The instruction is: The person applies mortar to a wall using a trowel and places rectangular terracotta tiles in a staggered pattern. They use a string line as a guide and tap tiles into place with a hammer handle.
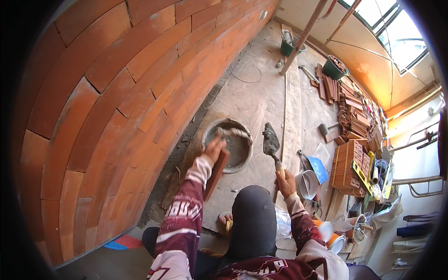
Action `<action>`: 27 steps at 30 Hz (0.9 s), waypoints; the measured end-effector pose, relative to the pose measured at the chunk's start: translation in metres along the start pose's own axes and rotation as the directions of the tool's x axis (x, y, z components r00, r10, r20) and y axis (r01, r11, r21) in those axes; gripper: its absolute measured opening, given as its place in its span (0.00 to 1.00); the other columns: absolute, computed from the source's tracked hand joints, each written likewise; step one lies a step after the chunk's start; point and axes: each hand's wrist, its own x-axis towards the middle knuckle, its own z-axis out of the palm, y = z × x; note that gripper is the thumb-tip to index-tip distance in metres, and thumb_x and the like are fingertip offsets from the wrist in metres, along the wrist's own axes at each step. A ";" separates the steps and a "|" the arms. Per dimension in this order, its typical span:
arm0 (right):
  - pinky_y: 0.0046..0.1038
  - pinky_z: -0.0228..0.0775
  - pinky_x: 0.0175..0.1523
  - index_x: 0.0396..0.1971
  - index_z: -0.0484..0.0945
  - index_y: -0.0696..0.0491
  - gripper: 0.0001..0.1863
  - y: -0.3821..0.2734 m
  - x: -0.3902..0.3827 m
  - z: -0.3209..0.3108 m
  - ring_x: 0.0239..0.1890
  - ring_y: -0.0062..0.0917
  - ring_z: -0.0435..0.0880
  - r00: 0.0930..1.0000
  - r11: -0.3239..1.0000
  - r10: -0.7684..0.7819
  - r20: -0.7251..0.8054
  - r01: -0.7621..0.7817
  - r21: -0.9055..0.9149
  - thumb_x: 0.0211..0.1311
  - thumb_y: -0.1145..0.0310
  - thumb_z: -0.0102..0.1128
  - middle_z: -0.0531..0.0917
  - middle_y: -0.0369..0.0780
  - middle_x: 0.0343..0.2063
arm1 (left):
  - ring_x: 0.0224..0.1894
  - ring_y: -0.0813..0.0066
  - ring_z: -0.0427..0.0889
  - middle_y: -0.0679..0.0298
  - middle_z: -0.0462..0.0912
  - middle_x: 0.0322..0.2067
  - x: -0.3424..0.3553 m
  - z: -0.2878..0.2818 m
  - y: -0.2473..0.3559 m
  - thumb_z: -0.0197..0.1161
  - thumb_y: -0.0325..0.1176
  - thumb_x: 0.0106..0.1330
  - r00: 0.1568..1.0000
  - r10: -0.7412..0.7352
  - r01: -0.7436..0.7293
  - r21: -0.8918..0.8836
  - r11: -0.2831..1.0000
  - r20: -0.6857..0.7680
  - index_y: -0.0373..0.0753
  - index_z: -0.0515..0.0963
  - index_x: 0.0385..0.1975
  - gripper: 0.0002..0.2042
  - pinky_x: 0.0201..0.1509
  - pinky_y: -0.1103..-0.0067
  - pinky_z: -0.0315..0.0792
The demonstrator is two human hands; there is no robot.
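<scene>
My left hand (215,150) is closed around a long, thin red brick (217,176), held on edge over the near left side of a round mortar tub (250,155). Grey mortar (235,150) lies in the tub, and a rolled, mortar-smeared strip, perhaps cloth, rests along its far rim. In my right hand (285,182) is the handle of a pointed trowel (270,140), its blade directed away from me and coated with wet grey mortar. To the left rises a wall of red bricks (112,107), apart from both hands.
A white bucket (307,185) and blue dustpan (318,169) stand right of my right hand. Farther right are stacked bricks (347,168), a yellow level (362,177) and a mallet (325,129). A slanted pole (303,39) and green buckets (335,68) stand at the back.
</scene>
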 end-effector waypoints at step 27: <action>0.46 0.71 0.37 0.58 0.60 0.46 0.23 0.102 -0.013 -0.004 0.34 0.48 0.80 0.973 0.292 -0.061 0.223 0.231 -0.928 0.62 0.69 0.45 0.77 0.51 0.33 | 0.12 0.72 0.68 0.68 0.66 0.15 -0.181 -0.146 0.012 0.54 0.60 0.61 0.834 -0.300 -0.088 -0.647 0.758 -0.464 0.42 0.72 0.19 0.24 0.15 0.76 0.66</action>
